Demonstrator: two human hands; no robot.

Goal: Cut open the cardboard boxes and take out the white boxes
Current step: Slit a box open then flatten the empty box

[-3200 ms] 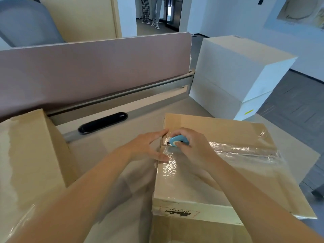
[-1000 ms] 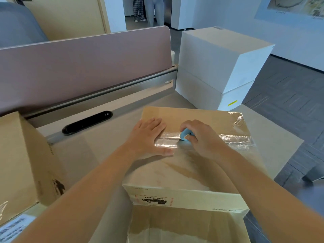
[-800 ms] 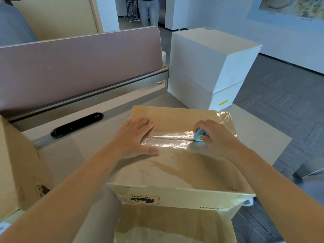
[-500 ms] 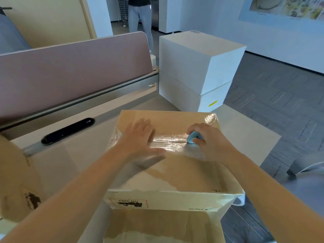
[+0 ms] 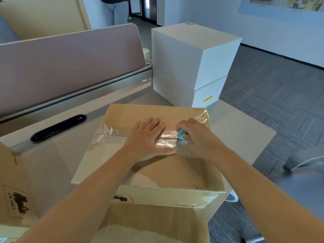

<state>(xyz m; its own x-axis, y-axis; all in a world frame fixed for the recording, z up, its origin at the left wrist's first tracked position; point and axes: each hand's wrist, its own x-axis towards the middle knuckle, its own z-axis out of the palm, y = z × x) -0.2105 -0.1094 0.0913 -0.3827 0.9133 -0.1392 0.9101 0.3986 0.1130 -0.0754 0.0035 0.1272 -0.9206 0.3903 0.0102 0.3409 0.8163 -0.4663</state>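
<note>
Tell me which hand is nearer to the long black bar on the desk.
Left. The left hand lies flat on the taped brown cardboard box, to the right of the long black bar; the right hand, holding a small blue cutter, is farther right.

Left hand (image 5: 149, 137) shifted from box corner to flat on tape seam; right hand (image 5: 198, 137) dragged blue cutter (image 5: 181, 134) along cardboard box (image 5: 157, 169) seam, rightward.

Cardboard box (image 5: 157, 172) on desk (image 5: 236, 127), taped seam under both hands
Left hand (image 5: 149, 137) flat on clear tape (image 5: 112, 135); right hand (image 5: 196, 135) grips blue cutter (image 5: 181, 134) at seam; two stacked white boxes (image 5: 191, 64) behind; black bar (image 5: 57, 128) left
</note>
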